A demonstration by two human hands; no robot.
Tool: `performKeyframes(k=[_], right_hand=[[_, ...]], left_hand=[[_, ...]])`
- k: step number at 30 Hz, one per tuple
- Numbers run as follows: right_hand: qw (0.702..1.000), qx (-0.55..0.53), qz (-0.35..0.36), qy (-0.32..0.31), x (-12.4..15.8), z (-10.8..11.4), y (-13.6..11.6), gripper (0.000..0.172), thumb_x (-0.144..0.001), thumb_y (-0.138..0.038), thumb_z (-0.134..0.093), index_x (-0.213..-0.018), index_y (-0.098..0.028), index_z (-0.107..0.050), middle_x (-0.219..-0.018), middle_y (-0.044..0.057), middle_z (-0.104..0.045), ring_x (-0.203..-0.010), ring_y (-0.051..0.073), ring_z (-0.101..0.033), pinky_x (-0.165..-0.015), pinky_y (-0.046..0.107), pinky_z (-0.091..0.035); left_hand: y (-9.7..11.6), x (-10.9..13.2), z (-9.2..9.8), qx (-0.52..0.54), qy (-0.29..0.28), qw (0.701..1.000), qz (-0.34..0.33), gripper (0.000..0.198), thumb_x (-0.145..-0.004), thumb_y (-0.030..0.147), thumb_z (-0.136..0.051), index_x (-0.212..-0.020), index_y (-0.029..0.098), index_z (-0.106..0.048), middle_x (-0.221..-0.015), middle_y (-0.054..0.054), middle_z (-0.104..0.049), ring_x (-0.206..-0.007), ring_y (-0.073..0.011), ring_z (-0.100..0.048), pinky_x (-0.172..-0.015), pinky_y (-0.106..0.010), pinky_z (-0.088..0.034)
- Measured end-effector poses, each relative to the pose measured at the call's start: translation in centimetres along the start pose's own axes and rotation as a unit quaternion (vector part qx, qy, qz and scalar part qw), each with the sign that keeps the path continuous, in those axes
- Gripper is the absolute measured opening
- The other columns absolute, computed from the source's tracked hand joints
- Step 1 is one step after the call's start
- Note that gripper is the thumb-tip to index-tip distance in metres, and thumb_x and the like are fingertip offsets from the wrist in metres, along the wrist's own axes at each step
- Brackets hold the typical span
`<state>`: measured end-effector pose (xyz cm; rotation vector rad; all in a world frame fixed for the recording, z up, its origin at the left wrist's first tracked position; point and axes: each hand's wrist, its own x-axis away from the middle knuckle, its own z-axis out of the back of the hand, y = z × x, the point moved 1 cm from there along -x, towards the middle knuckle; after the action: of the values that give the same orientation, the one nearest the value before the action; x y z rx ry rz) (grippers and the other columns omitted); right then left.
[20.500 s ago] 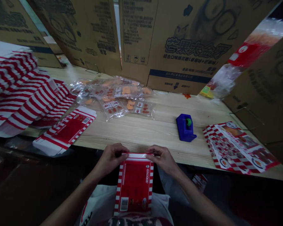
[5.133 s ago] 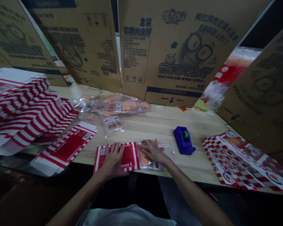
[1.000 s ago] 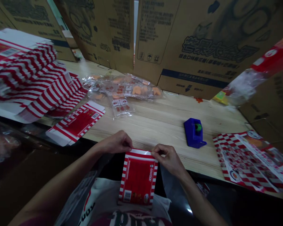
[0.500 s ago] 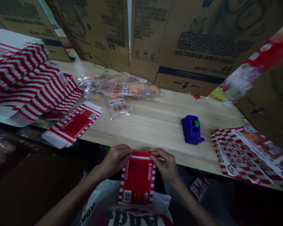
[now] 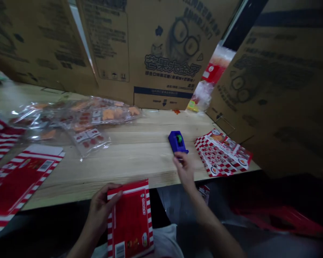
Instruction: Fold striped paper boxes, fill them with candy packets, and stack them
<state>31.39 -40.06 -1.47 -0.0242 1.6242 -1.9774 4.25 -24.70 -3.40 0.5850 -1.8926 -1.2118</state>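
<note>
My L hand (image 5: 101, 206) grips the red box (image 5: 130, 218) by one side, at the table's (image 5: 140, 157) near edge; top's prob. folded closed, no tape visible on it. R hand (image 5: 185, 172) is at the tape dispenser (image 5: 176, 143), fingers narrow, can't tell if they've got tape. Flat carton (image 5: 18, 182) & clear bags (image 5: 110, 115) nearby remain unpacked, AFAICT.

Flat, pale wood-grain tabletop (image 5: 142, 143) noted. Tall brown cardboard cartons with dark print (image 5: 140, 43) stand along its rear and right end, narrow gaps between. Lighting dim; area below the front edge largely dark, indistinct.
</note>
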Motion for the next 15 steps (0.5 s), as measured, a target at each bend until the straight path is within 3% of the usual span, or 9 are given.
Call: performKeyframes(k=[2, 4, 6, 10, 15], right_hand=[[0.991, 0.062, -0.017, 0.114, -3.3, 2.9, 2.4, 0.030, -0.078, -0.043, -0.063, -0.093, -0.017, -0.065, -0.100, 0.010, -0.064, -0.083, 0.020, -0.060, -0.067, 0.030, -0.049], [0.989, 0.080, -0.044, 0.112, -5.8, 4.4, 4.4, 0.033, -0.073, -0.047, -0.066, -0.083, -0.015, -0.067, -0.088, 0.008, -0.066, -0.072, 0.019, -0.059, -0.062, 0.029, -0.047], [0.993, 0.071, -0.058, 0.076, -7.3, 4.6, 5.8, 0.034, -0.067, -0.048, -0.069, -0.071, -0.014, -0.068, -0.071, 0.005, -0.065, -0.063, 0.018, -0.057, -0.058, 0.029, -0.045], [0.994, 0.034, -0.060, 0.079, -7.6, 3.3, 6.8, 0.035, -0.063, -0.050, -0.072, -0.060, -0.015, -0.066, -0.061, 0.003, -0.062, -0.061, 0.018, -0.056, -0.056, 0.028, -0.045], [0.988, -0.027, -0.061, 0.139, -5.4, 2.8, 6.8, 0.035, -0.071, -0.050, -0.067, -0.069, -0.015, -0.066, -0.081, 0.007, -0.064, -0.070, 0.019, -0.057, -0.060, 0.030, -0.048]], left_hand=[[0.1, -0.1, -0.1, 0.004, -0.004, 1.000, 0.009, 0.034, -0.059, 0.035, -0.084, -0.083, 0.021, -0.065, -0.088, 0.000, -0.070, -0.070, -0.0199, -0.068, -0.059, -0.028, -0.056], [0.3, -0.1, -0.3, 0.004, -0.012, 1.000, 0.010, 0.034, -0.059, 0.034, -0.084, -0.084, 0.021, -0.065, -0.089, 0.000, -0.070, -0.071, -0.0200, -0.068, -0.059, -0.028, -0.057], [0.4, 0.0, -0.5, 0.006, -0.014, 1.000, 0.012, 0.035, -0.059, 0.034, -0.085, -0.085, 0.022, -0.064, -0.090, 0.001, -0.070, -0.071, -0.0194, -0.068, -0.058, -0.027, -0.056], [0.7, 0.2, -0.7, 0.009, -0.004, 1.000, 0.025, 0.038, -0.059, 0.037, -0.085, -0.088, 0.023, -0.063, -0.085, 0.002, -0.069, -0.064, -0.0186, -0.067, -0.055, -0.027, -0.056], [0.8, 0.0, 0.1, -0.005, 0.017, 1.000, 0.021, 0.043, -0.057, 0.038, -0.085, -0.091, 0.022, -0.064, -0.092, 0.000, -0.069, -0.070, -0.0213, -0.069, -0.056, -0.028, -0.057]])
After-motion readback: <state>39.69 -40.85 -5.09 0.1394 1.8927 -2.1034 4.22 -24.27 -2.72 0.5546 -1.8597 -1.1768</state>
